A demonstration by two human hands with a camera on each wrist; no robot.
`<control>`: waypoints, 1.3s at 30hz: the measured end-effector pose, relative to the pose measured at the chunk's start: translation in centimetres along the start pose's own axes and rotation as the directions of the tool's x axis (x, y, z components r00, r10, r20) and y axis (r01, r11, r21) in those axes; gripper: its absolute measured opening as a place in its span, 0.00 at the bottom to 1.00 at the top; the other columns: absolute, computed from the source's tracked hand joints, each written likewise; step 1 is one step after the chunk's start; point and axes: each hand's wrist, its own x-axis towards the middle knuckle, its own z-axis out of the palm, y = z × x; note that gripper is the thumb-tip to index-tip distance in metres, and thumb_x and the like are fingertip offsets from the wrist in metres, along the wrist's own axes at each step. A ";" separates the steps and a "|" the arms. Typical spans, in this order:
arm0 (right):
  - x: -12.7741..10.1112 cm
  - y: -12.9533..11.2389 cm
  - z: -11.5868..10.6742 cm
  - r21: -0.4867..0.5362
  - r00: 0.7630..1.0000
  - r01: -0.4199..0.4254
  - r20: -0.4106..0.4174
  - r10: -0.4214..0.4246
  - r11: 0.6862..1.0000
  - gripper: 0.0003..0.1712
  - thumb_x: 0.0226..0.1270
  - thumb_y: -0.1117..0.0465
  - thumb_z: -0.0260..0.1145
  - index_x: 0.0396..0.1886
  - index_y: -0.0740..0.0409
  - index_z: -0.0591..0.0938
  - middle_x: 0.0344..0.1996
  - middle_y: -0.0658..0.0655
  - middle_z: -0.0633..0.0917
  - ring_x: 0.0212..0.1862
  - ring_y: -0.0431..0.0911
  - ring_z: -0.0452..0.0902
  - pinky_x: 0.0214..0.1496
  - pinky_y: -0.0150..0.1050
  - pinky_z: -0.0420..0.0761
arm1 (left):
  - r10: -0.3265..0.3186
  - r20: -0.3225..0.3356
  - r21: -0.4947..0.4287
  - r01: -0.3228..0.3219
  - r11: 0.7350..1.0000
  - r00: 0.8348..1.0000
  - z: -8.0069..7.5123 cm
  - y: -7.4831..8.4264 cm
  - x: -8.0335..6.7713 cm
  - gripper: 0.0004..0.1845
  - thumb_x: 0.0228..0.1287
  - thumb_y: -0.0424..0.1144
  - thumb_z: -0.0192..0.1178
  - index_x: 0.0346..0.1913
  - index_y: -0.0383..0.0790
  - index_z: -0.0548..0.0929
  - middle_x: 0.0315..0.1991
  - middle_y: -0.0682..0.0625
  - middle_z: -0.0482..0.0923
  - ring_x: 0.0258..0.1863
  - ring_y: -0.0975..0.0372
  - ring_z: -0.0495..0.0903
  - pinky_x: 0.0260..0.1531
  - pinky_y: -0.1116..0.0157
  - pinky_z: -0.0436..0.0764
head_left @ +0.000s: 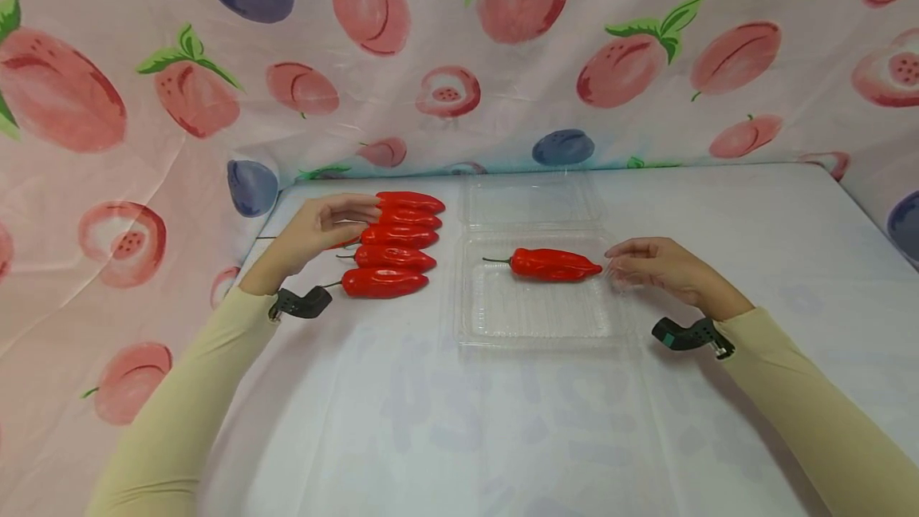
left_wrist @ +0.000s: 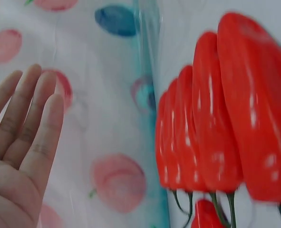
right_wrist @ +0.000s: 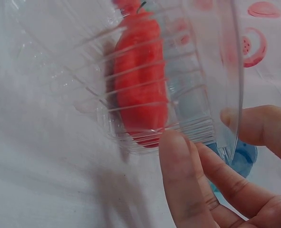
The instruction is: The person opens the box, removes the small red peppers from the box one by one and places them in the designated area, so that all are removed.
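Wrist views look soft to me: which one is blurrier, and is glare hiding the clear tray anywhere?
Left wrist: red peppers smeared, out of focus. Right wrist: pepper in the clear tray blurred behind ribbed plastic, fingers sharper. Head: even light, tray faint but readable, no strong glare.

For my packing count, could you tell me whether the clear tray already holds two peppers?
No, the head view shows only one pepper lying in the tray; the others lie in a row on the table by the left hand.
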 end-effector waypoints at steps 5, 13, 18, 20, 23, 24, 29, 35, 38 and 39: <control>0.2 0.0 0.0 -0.005 1.000 -0.006 -0.002 0.006 1.000 0.29 0.70 0.59 0.56 0.62 0.76 0.64 0.36 0.41 0.83 0.40 0.34 0.81 0.46 0.28 0.80 | 0.042 0.044 0.009 -0.043 0.999 0.998 1.5 1.1 0.6 0.24 0.64 0.34 0.57 0.62 0.32 0.70 0.55 0.38 0.76 0.54 0.61 0.76 0.54 0.75 0.75; 0.4 0.1 0.0 -0.018 1.000 -0.008 -0.002 0.008 1.000 0.29 0.70 0.58 0.56 0.62 0.75 0.65 0.37 0.43 0.82 0.40 0.35 0.81 0.47 0.28 0.80 | 0.074 0.097 0.022 -0.076 0.997 0.993 4.1 3.1 1.3 0.24 0.61 0.33 0.61 0.61 0.37 0.73 0.55 0.42 0.77 0.55 0.54 0.77 0.54 0.70 0.78; 0.4 0.0 0.0 -0.018 1.000 -0.010 -0.004 0.010 1.000 0.29 0.70 0.58 0.57 0.62 0.75 0.65 0.38 0.43 0.82 0.40 0.34 0.81 0.47 0.28 0.80 | 0.096 0.121 0.029 -0.101 0.995 0.988 5.7 3.9 2.1 0.24 0.61 0.31 0.61 0.61 0.36 0.73 0.55 0.41 0.78 0.53 0.54 0.79 0.55 0.62 0.78; 0.4 -0.1 0.0 -0.014 1.000 -0.008 -0.004 0.008 1.000 0.29 0.70 0.58 0.56 0.62 0.75 0.65 0.38 0.43 0.82 0.40 0.34 0.81 0.46 0.28 0.80 | 0.083 0.129 0.028 -0.087 0.996 0.988 6.2 4.2 2.4 0.24 0.61 0.31 0.61 0.61 0.37 0.73 0.55 0.42 0.77 0.53 0.54 0.79 0.55 0.61 0.78; 0.4 0.0 0.0 -0.015 1.000 -0.007 -0.005 0.007 1.000 0.29 0.70 0.58 0.56 0.62 0.75 0.65 0.37 0.42 0.83 0.40 0.34 0.81 0.46 0.27 0.80 | 0.070 0.138 0.051 -0.078 0.996 0.988 7.0 4.6 2.9 0.23 0.60 0.32 0.61 0.60 0.39 0.74 0.55 0.43 0.78 0.53 0.55 0.79 0.54 0.60 0.78; 0.3 0.0 0.0 -0.018 1.000 -0.008 -0.006 0.008 1.000 0.29 0.70 0.58 0.56 0.62 0.75 0.65 0.37 0.42 0.83 0.40 0.34 0.81 0.46 0.27 0.80 | 0.072 0.141 0.058 -0.080 0.995 0.987 7.3 4.7 3.1 0.23 0.60 0.32 0.61 0.60 0.40 0.75 0.54 0.44 0.78 0.53 0.56 0.79 0.54 0.59 0.78; 0.3 0.0 0.1 -0.032 1.000 -0.016 -0.010 0.016 0.999 0.29 0.70 0.57 0.56 0.62 0.74 0.65 0.38 0.43 0.82 0.41 0.34 0.80 0.46 0.27 0.80 | 0.097 0.166 0.072 -0.110 0.991 0.981 8.3 5.2 4.1 0.23 0.60 0.32 0.62 0.60 0.39 0.75 0.55 0.44 0.78 0.53 0.54 0.79 0.56 0.53 0.77; 0.2 0.0 0.1 -0.017 1.000 -0.014 -0.013 0.013 1.000 0.29 0.70 0.57 0.57 0.61 0.75 0.65 0.37 0.42 0.83 0.39 0.33 0.80 0.46 0.27 0.80 | 0.086 0.204 0.067 -0.102 0.993 0.975 9.2 5.7 5.3 0.23 0.60 0.31 0.61 0.59 0.36 0.75 0.56 0.42 0.78 0.54 0.53 0.78 0.57 0.54 0.76; 0.1 0.0 0.1 -0.016 1.000 -0.008 -0.014 0.008 1.000 0.29 0.70 0.57 0.57 0.61 0.76 0.65 0.36 0.42 0.83 0.39 0.33 0.81 0.45 0.27 0.80 | 0.071 0.219 0.063 -0.087 0.994 0.973 9.6 5.9 5.9 0.23 0.60 0.31 0.61 0.59 0.36 0.75 0.55 0.42 0.78 0.54 0.53 0.78 0.57 0.55 0.76; 0.0 0.0 0.1 -0.017 1.000 -0.008 -0.015 0.007 1.000 0.29 0.70 0.57 0.57 0.61 0.76 0.65 0.36 0.42 0.83 0.39 0.33 0.81 0.45 0.27 0.80 | 0.068 0.226 0.063 -0.084 0.995 0.972 9.8 5.9 6.1 0.23 0.59 0.31 0.62 0.59 0.36 0.75 0.55 0.42 0.78 0.55 0.52 0.78 0.57 0.56 0.76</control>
